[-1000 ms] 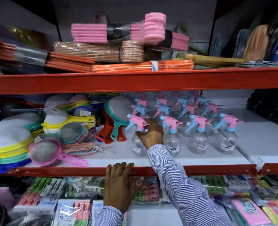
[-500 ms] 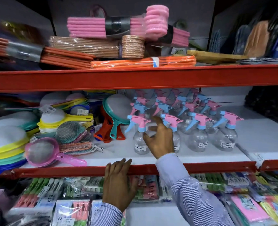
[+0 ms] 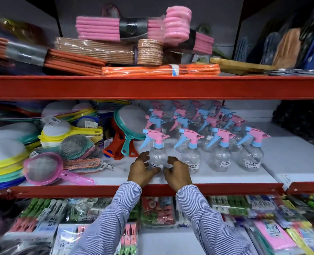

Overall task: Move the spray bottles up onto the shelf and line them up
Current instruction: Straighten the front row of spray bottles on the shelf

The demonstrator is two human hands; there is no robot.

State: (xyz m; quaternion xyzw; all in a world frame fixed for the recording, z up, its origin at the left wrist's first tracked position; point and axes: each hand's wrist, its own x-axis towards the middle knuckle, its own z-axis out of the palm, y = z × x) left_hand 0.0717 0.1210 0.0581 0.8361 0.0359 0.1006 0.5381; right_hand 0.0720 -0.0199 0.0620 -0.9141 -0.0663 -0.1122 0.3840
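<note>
1. On the white middle shelf (image 3: 226, 178) with its red front rail, both hands flank the front-left clear plastic spray bottle (image 3: 157, 157) with a pink-and-blue trigger head; its lower body and label are partly hidden behind the fingers.
2. Left hand (image 3: 141, 170): fingers curl loosely at the bottle's left side, the grip spread, and contact cannot be told. Right hand (image 3: 177, 172): fingers likewise spread at the bottle's right, just beside it, between it and the next bottle.
3. Striped blue-and-white sleeves (image 3: 207, 218) are cut off at the bottom edge.
4. Behind the front row of four, further spray bottles (image 3: 215, 122) recede into shadow; the rearmost are blurred and cannot be counted.
5. Every bottle stands upright, long axis vertical, rounded transparent body below, with the nozzle pointing left.
6. Left of the bottles lie round mesh plastic strainers (image 3: 42, 168) in pink, yellow and teal, their far edges smeared.
7. Packaged goods on the lower shelf (image 3: 158, 212) are too blurred to identify.
</note>
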